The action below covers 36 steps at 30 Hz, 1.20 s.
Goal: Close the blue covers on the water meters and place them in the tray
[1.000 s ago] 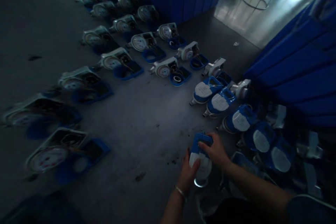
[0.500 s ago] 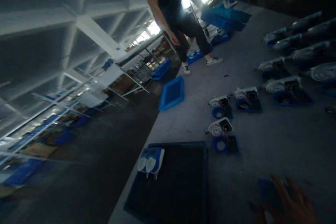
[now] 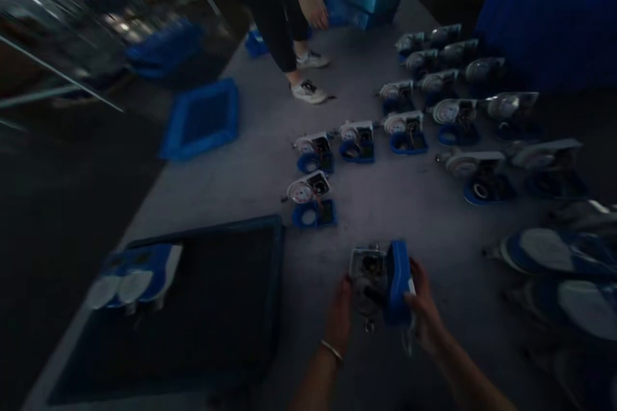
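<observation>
My left hand [image 3: 340, 313] grips the grey body of a water meter [image 3: 369, 276] low over the grey floor. Fingers of my right hand [image 3: 424, 308] are wrapped round its blue cover [image 3: 398, 279], which stands swung open to the right of the body. Open meters with blue covers lie in rows ahead, the nearest open meter [image 3: 310, 196] just beyond my hands. Closed blue-and-white meters [image 3: 544, 250] lie at the right.
A dark blue tray [image 3: 241, 231] at lower left holds two closed meters [image 3: 132, 279]. A blue crate [image 3: 200, 119] lies further left. Another person [image 3: 289, 19] stands at the top, a hand on a blue bin [image 3: 359, 3]. A blue wall [image 3: 544, 13] rises at upper right.
The view swung left and back. The meter I held closed a second ago now has its blue cover swung open. The other person has come into view and bent to the bin.
</observation>
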Motion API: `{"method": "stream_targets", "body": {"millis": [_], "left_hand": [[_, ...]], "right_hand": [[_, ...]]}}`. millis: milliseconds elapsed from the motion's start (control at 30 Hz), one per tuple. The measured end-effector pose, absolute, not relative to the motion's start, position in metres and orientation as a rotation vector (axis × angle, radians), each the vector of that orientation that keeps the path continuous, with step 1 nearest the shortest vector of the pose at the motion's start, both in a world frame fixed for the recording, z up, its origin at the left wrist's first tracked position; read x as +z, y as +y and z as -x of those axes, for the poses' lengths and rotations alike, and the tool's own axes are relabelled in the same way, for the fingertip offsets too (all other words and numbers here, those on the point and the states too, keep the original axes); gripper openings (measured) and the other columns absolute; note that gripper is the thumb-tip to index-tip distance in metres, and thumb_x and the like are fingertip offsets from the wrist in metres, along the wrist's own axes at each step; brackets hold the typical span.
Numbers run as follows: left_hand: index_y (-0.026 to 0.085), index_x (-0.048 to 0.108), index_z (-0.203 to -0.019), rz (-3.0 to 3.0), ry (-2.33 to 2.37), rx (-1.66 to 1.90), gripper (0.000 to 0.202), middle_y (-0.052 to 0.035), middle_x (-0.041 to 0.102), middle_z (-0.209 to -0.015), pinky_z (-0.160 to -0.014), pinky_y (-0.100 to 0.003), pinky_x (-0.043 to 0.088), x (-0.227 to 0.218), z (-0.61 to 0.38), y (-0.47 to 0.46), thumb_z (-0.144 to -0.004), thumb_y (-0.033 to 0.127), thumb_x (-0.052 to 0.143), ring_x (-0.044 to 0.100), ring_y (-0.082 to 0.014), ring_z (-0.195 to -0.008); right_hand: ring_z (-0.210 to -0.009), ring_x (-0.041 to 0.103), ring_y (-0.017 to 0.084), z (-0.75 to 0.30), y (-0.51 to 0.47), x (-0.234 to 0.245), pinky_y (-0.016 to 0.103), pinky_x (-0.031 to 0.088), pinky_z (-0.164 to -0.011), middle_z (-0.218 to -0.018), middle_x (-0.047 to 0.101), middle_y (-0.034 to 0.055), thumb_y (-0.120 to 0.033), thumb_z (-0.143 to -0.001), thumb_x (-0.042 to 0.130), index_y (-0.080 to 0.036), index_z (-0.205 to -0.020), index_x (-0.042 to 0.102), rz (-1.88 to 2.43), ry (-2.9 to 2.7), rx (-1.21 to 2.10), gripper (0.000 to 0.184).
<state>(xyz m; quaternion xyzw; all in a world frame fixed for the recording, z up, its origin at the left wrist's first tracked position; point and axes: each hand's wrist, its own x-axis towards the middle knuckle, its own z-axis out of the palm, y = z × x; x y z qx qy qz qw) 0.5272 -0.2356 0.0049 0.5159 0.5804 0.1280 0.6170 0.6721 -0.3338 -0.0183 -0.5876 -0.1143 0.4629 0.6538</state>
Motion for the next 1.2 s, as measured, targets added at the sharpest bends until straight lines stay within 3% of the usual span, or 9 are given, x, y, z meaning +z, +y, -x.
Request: {"method": "stream_targets", "body": {"millis": [100,233,367,467,567,700,867,967,1200], "left_hand": [[0.012,0.045,-0.126,-1.566,1.286,0.169,0.055,-0.0132,0.049,-0.13,-0.108,-0.041,0.028,-0.007,-0.534,-0.23,-0.083,0.046,0.045,0.043,-0.0221,-0.122],[0.013,0.041,-0.13,-2.055,1.179,0.078,0.059,-0.0127,0.041,-0.135,-0.108,-0.042,0.027,-0.006,-0.547,-0.23,-0.076,0.033,0.057,0.035,-0.0242,-0.126],[0.019,0.046,-0.125,-2.289,1.089,0.019,0.064,-0.0096,0.038,-0.136,-0.106,-0.042,0.029,0.006,-0.571,-0.238,-0.067,0.03,0.068,0.034,-0.0269,-0.124],[0.014,0.056,-0.105,-2.25,1.28,0.055,0.041,-0.0115,0.051,-0.114,-0.097,-0.041,0.037,0.011,-0.589,-0.247,-0.071,0.035,0.065,0.046,-0.0271,-0.11],[0.014,0.055,-0.102,-1.996,1.277,-0.022,0.029,-0.0102,0.058,-0.098,-0.085,-0.036,0.044,0.01,-0.6,-0.255,-0.081,0.034,0.053,0.055,-0.0226,-0.093],[0.017,0.048,-0.119,-2.032,1.098,-0.066,0.035,-0.0115,0.054,-0.109,-0.08,-0.034,0.046,0.003,-0.605,-0.26,-0.084,0.02,0.041,0.056,-0.0213,-0.094],[0.022,0.046,-0.122,-2.18,0.979,-0.071,0.048,-0.0091,0.05,-0.11,-0.081,-0.033,0.047,-0.003,-0.607,-0.258,-0.075,0.026,0.056,0.054,-0.0222,-0.098],[0.024,0.049,-0.12,-2.204,1.006,0.024,0.045,-0.0072,0.05,-0.109,-0.081,-0.034,0.047,-0.005,-0.602,-0.258,-0.075,0.027,0.057,0.054,-0.0218,-0.097],[0.019,0.041,-0.125,-2.087,1.092,0.254,0.047,-0.0089,0.053,-0.112,-0.085,-0.035,0.046,-0.013,-0.567,-0.258,-0.083,0.037,0.051,0.053,-0.02,-0.098]], "right_hand": [[-0.097,0.061,0.026,-0.688,-0.355,-0.023,0.042,0.054,-0.075,-0.119,0.058,0.008,-0.052,-0.072,0.051,-0.03,-0.138,0.021,1.051,0.119,1.161,0.076],[-0.08,0.065,0.022,-0.699,-0.37,-0.034,0.035,0.055,-0.065,-0.104,0.066,0.0048,-0.047,-0.07,0.055,-0.029,-0.131,0.037,0.96,0.279,1.097,0.067],[-0.078,0.065,0.021,-0.706,-0.371,-0.036,0.031,0.053,-0.058,-0.094,0.068,0.0024,-0.048,-0.071,0.053,-0.026,-0.102,0.059,0.934,0.359,1.099,0.038],[-0.074,0.064,0.023,-0.708,-0.365,-0.03,0.036,0.053,-0.065,-0.081,0.069,0.0046,-0.052,-0.072,0.048,-0.022,-0.085,0.063,0.956,0.374,1.079,0.036],[-0.078,0.064,0.026,-0.71,-0.359,-0.021,0.042,0.052,-0.071,-0.085,0.07,0.0077,-0.059,-0.074,0.038,-0.019,-0.089,0.064,0.973,0.362,1.097,0.05],[-0.094,0.062,0.027,-0.715,-0.362,-0.014,0.046,0.05,-0.08,-0.1,0.068,0.005,-0.06,-0.074,0.039,-0.024,-0.101,0.062,0.852,0.409,1.211,0.051],[-0.101,0.059,0.027,-0.721,-0.366,-0.002,0.05,0.047,-0.085,-0.107,0.066,0.0043,-0.057,-0.072,0.047,-0.027,-0.106,0.06,0.518,0.534,1.266,0.048],[-0.104,0.057,0.027,-0.718,-0.361,0.009,0.05,0.047,-0.086,-0.111,0.065,0.0073,-0.057,-0.072,0.045,-0.023,-0.109,0.059,0.462,0.51,1.346,0.052],[-0.097,0.061,0.028,-0.704,-0.36,0.01,0.045,0.05,-0.082,-0.088,0.07,0.0073,-0.053,-0.073,0.048,-0.02,-0.092,0.064,0.775,0.43,1.309,0.042]]}}
